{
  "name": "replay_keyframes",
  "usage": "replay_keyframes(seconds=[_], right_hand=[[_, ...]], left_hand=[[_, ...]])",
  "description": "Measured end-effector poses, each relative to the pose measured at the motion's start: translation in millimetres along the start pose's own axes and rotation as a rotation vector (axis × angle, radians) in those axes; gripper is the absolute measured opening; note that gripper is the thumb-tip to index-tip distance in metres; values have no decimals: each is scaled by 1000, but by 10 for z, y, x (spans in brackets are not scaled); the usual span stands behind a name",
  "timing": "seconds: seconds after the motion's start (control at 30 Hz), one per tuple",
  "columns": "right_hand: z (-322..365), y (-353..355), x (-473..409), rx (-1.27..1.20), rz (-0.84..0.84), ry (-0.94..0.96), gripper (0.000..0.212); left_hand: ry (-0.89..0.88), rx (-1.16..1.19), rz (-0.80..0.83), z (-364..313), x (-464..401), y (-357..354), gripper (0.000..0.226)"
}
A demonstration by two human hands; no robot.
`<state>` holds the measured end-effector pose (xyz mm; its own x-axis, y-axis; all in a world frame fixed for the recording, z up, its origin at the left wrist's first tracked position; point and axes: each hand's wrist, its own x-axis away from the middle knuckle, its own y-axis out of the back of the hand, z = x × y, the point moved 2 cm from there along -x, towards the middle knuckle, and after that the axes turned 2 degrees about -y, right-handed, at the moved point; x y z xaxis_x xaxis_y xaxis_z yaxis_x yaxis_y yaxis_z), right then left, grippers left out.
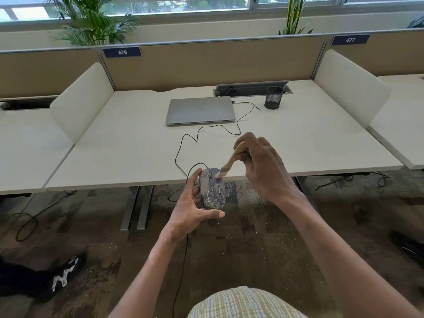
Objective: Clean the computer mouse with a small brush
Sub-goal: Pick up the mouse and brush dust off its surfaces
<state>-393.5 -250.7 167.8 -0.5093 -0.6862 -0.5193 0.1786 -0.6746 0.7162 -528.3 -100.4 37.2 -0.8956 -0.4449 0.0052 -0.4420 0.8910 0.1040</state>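
Observation:
A dark wired computer mouse (213,190), smeared with pale dust, is held off the front edge of the desk. My left hand (191,210) grips it from the left side and underneath, thumb along its near end. My right hand (261,166) holds a small wooden-handled brush (230,160). The blurred bristles touch the mouse's top right, beside the scroll wheel. The mouse cable (183,148) loops back over the desk to the laptop.
A closed grey laptop (200,110) lies at the back of the white desk (114,145), with a black mesh pen cup (273,97) to its right. Side dividers flank the desk. Someone's dark shoe (66,271) is on the carpet at lower left.

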Motion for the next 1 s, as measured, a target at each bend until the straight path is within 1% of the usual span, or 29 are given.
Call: replay_keyframes(seconds=[0.07, 0.17, 0.27, 0.5, 0.63, 0.83, 0.9, 1.0], right_hand=[[10, -6, -24, -6, -16, 3, 27], [5, -26, -7, -21, 8, 8, 26], [-33, -25, 32, -1, 25, 8, 30], [-68, -6, -71, -41, -86, -55, 24], [-60, -53, -56, -36, -18, -50, 26], [-9, 18, -160, -63, -61, -54, 23], [18, 16, -215, -49, -29, -43, 24], [43, -21, -270, -9, 61, -45, 26]], left_hand=[[-7, 17, 9, -11, -12, -3, 128], [-5, 48, 10, -20, -19, 8, 129], [4, 39, 4, -12, -4, 14, 132], [12, 26, 29, -36, 7, -4, 135], [15, 15, 27, -49, 23, 5, 133], [17, -7, 30, -51, 67, -14, 132], [19, -13, 39, -55, 72, -27, 133], [23, -11, 49, -59, 84, -43, 134]])
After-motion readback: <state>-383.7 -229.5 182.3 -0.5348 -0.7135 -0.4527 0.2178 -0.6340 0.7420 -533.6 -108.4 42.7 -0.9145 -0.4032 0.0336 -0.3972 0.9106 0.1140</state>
